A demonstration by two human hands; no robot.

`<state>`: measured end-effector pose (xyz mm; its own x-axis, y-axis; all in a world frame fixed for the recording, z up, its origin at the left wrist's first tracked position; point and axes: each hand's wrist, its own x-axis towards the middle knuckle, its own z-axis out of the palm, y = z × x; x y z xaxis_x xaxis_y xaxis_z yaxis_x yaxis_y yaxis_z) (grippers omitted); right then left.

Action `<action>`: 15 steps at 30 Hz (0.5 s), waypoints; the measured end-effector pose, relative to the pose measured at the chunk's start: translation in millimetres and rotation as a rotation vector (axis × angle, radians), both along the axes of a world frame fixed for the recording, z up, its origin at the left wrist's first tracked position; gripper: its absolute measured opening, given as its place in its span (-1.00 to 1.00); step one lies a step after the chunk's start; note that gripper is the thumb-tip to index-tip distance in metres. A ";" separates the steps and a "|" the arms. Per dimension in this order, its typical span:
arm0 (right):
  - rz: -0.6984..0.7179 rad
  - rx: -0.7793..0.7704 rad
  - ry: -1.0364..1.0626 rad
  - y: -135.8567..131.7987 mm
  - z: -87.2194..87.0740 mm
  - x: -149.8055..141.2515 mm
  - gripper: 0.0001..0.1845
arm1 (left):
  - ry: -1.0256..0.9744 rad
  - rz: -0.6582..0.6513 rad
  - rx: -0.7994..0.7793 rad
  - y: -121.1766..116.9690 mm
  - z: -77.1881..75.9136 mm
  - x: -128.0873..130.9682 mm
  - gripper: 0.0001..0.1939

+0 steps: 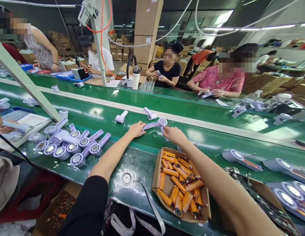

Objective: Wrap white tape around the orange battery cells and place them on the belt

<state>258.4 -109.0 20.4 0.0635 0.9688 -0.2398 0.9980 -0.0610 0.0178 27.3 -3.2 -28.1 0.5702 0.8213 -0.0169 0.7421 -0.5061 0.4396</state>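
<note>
Over the green conveyor belt, my left hand point(137, 129) has its fingers closed at the end of a lilac handle-shaped part point(149, 126). My right hand point(175, 135) is closed at the lower end of a lilac handheld fan housing point(162, 122) with a round head; thin reddish wire shows by its fingers. The two parts meet or overlap near the round head, and I cannot tell whether they are joined. Just beyond my left hand lie two more fan housings point(121, 117) on the belt. Below my right forearm sits a cardboard box point(156, 170) of orange wrapped battery packs point(180, 177).
Several fan housings point(78, 159) are grouped on the left, and others point(241, 159) lie on the right. A tape roll point(127, 178) rests on the bench. A slanted metal post point(31, 82) rises at left. Co-workers point(167, 67) sit across the belt.
</note>
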 end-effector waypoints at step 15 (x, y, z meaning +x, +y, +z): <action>0.066 0.215 0.113 128.8 -16.6 9.9 -0.35 | 0.029 0.454 -0.196 105.3 40.8 -82.1 -0.41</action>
